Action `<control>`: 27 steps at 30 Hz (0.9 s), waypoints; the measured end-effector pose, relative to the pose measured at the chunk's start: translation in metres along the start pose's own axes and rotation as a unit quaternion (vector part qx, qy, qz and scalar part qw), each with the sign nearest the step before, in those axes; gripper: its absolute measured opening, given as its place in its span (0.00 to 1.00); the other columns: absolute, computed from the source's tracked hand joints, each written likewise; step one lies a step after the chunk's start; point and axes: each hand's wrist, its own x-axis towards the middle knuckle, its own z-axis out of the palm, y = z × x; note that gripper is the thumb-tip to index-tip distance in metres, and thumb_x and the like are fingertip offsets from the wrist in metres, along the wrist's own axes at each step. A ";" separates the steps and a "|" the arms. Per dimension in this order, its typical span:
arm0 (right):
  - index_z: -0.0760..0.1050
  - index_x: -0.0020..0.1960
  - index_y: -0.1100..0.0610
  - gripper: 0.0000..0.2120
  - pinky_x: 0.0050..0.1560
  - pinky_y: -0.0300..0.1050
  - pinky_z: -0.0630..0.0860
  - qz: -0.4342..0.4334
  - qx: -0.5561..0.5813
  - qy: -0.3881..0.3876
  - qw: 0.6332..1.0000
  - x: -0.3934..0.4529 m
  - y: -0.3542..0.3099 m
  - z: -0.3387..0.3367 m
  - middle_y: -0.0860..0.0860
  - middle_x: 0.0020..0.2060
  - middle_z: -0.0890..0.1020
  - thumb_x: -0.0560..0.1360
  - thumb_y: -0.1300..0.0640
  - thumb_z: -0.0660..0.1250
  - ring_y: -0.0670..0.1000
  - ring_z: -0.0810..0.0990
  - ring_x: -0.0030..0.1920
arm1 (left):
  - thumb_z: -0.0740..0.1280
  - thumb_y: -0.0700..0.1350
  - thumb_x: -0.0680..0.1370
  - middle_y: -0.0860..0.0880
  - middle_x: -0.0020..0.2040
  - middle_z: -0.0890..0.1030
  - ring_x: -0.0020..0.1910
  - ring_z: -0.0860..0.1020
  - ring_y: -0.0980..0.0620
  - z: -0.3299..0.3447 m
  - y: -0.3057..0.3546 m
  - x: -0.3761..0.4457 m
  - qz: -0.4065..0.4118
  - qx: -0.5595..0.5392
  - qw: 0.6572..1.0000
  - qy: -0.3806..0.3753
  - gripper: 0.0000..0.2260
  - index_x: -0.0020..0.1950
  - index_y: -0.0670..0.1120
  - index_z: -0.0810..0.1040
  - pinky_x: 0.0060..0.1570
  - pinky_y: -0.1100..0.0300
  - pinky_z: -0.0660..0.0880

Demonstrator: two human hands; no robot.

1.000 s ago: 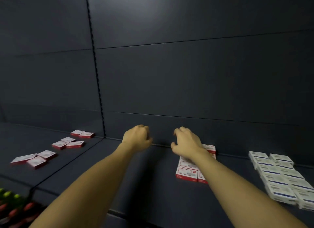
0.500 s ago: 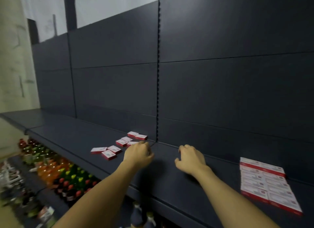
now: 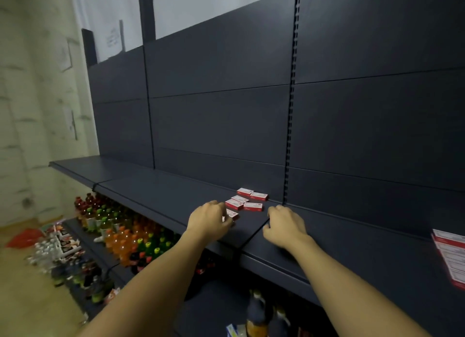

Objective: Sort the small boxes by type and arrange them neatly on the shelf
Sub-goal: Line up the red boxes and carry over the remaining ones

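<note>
Reaching left hand (image 3: 210, 219) (fingers curled), red boxes (image 3: 247, 201)

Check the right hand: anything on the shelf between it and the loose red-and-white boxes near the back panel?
Nothing visible. The right hand hovers over bare shelf, just right of the loose red-and-white boxes, with only open shelf surface and a panel seam between. The left hand is already at the nearest box, partly covering it.

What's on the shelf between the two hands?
In the head view, only bare dark shelf and the seam between two shelf boards lie between left hand and right hand.
</note>
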 end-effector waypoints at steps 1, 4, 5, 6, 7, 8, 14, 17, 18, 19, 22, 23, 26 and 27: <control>0.73 0.62 0.58 0.17 0.52 0.46 0.72 0.000 0.002 0.001 1.000 0.006 -0.007 0.001 0.53 0.60 0.76 0.77 0.51 0.61 0.55 0.75 0.61 | 0.61 0.53 0.76 0.52 0.49 0.77 0.47 0.77 0.49 -0.002 -0.006 0.002 -0.004 0.000 1.000 0.002 0.10 0.49 0.50 0.78 0.45 0.55 0.77; 0.74 0.60 0.58 0.16 0.50 0.46 0.72 -0.001 0.007 0.007 1.000 0.027 -0.025 0.010 0.53 0.59 0.77 0.77 0.51 0.62 0.55 0.76 0.60 | 0.61 0.53 0.76 0.52 0.49 0.77 0.46 0.77 0.50 -0.003 -0.024 0.012 -0.009 0.000 1.000 0.006 0.10 0.49 0.50 0.78 0.45 0.54 0.78; 0.74 0.60 0.58 0.15 0.50 0.46 0.72 -0.003 0.009 0.008 1.000 0.034 -0.030 0.014 0.53 0.59 0.77 0.77 0.51 0.62 0.55 0.76 0.60 | 0.62 0.54 0.76 0.52 0.49 0.77 0.46 0.77 0.50 -0.002 -0.030 0.017 -0.009 0.000 1.000 0.003 0.11 0.49 0.50 0.78 0.45 0.54 0.78; 0.74 0.60 0.58 0.15 0.50 0.47 0.72 -0.004 0.010 0.007 1.000 0.040 -0.034 0.018 0.53 0.59 0.77 0.77 0.51 0.62 0.55 0.76 0.59 | 0.62 0.55 0.76 0.52 0.49 0.77 0.46 0.77 0.51 0.001 -0.036 0.022 -0.010 0.000 1.000 -0.002 0.11 0.50 0.50 0.78 0.45 0.55 0.78; 0.74 0.60 0.58 0.15 0.50 0.47 0.72 -0.005 0.010 0.005 1.000 0.047 -0.037 0.023 0.53 0.59 0.77 0.77 0.51 0.62 0.56 0.77 0.59 | 0.62 0.56 0.76 0.52 0.49 0.77 0.46 0.77 0.51 0.003 -0.042 0.028 -0.010 0.000 1.000 -0.008 0.12 0.50 0.50 0.78 0.45 0.55 0.78; 0.74 0.60 0.58 0.15 0.50 0.47 0.72 -0.006 0.010 0.004 1.000 0.055 -0.039 0.028 0.53 0.59 0.77 0.77 0.51 0.62 0.56 0.77 0.59 | 0.62 0.57 0.76 0.52 0.49 0.77 0.46 0.77 0.51 0.006 -0.049 0.036 -0.008 0.003 1.000 -0.014 0.12 0.50 0.50 0.78 0.44 0.55 0.77; 0.75 0.59 0.58 0.15 0.47 0.46 0.70 0.008 0.022 0.010 1.000 0.115 -0.032 0.058 0.54 0.59 0.77 0.76 0.52 0.63 0.56 0.77 0.59 | 0.63 0.56 0.78 0.50 0.53 0.77 0.49 0.76 0.50 0.023 -0.077 0.094 -0.004 0.013 0.999 -0.034 0.13 0.53 0.48 0.77 0.45 0.55 0.75; 0.74 0.61 0.58 0.17 0.50 0.46 0.71 0.019 0.017 0.006 1.000 0.144 -0.021 0.068 0.54 0.58 0.77 0.75 0.52 0.63 0.56 0.77 0.59 | 0.63 0.55 0.78 0.50 0.54 0.77 0.49 0.77 0.50 0.037 -0.083 0.125 0.003 0.018 0.998 -0.053 0.12 0.53 0.49 0.78 0.48 0.53 0.78; 0.74 0.61 0.58 0.17 0.50 0.46 0.72 0.022 0.016 0.007 1.000 0.154 -0.017 0.071 0.54 0.58 0.77 0.75 0.52 0.63 0.56 0.76 0.59 | 0.63 0.54 0.78 0.50 0.54 0.77 0.50 0.77 0.50 0.042 -0.083 0.135 0.007 0.019 0.998 -0.058 0.11 0.53 0.49 0.78 0.48 0.52 0.78; 0.74 0.61 0.58 0.17 0.50 0.45 0.72 0.024 0.016 0.009 1.000 0.162 -0.014 0.074 0.54 0.58 0.77 0.75 0.52 0.63 0.56 0.76 0.60 | 0.64 0.54 0.78 0.50 0.54 0.77 0.50 0.77 0.49 0.047 -0.083 0.144 0.011 0.016 0.998 -0.062 0.11 0.53 0.48 0.78 0.49 0.52 0.78; 0.74 0.60 0.57 0.16 0.48 0.44 0.70 0.027 0.018 0.012 0.999 0.182 -0.004 0.083 0.53 0.57 0.77 0.75 0.52 0.62 0.56 0.76 0.59 | 0.64 0.51 0.78 0.49 0.54 0.78 0.49 0.77 0.49 0.063 -0.081 0.166 0.021 -0.003 0.998 -0.064 0.09 0.51 0.48 0.77 0.49 0.50 0.79; 0.75 0.59 0.57 0.16 0.47 0.44 0.70 0.029 0.021 0.010 0.999 0.187 -0.001 0.086 0.53 0.57 0.77 0.75 0.52 0.62 0.56 0.77 0.59 | 0.64 0.51 0.78 0.49 0.54 0.77 0.49 0.77 0.49 0.068 -0.079 0.172 0.025 -0.009 0.997 -0.071 0.08 0.51 0.48 0.77 0.49 0.50 0.79; 0.75 0.60 0.56 0.16 0.48 0.45 0.72 0.038 0.025 0.004 0.999 0.196 0.006 0.095 0.53 0.57 0.77 0.74 0.51 0.62 0.55 0.77 0.58 | 0.64 0.50 0.79 0.49 0.54 0.77 0.49 0.77 0.50 0.082 -0.076 0.188 0.044 -0.023 0.995 -0.088 0.08 0.53 0.48 0.77 0.46 0.55 0.77; 0.75 0.60 0.56 0.16 0.49 0.45 0.73 0.041 0.028 0.006 0.999 0.199 0.007 0.097 0.53 0.57 0.78 0.74 0.51 0.62 0.55 0.77 0.58 | 0.64 0.50 0.79 0.49 0.55 0.77 0.49 0.77 0.50 0.085 -0.076 0.193 0.051 -0.031 0.994 -0.093 0.08 0.54 0.48 0.77 0.46 0.56 0.76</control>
